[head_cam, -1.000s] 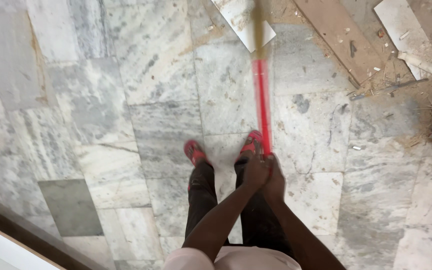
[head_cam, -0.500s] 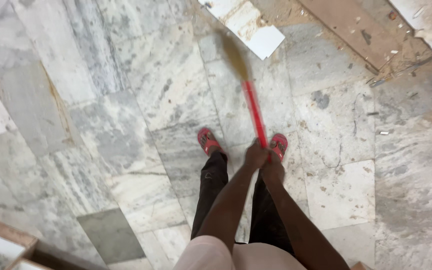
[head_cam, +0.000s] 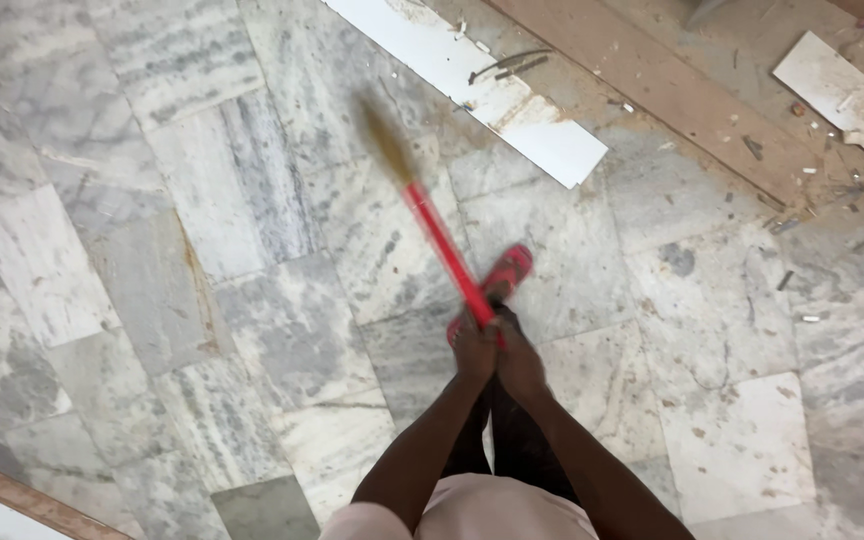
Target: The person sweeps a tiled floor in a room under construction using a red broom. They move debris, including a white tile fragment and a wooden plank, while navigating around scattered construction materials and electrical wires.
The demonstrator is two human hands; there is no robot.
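My left hand (head_cam: 474, 349) and right hand (head_cam: 518, 362) stay clamped together on the red broom handle (head_cam: 447, 255); its blurred bristle head (head_cam: 384, 140) has swung leftward across the marble floor (head_cam: 252, 300) (away from the white board (head_cam: 472, 85)), so the sweeping stroke is mid-pass.

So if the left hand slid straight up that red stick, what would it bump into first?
The left hand points along the red handle. First it would likely meet the blurred brown bristles, then marble floor.

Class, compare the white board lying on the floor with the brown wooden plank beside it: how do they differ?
The white board is pale and ends within view; the brown wooden plank is darker and runs out of frame. Bent nails lie on the board; chips litter the plank. Both lie flat on the marble floor, slanting alike.
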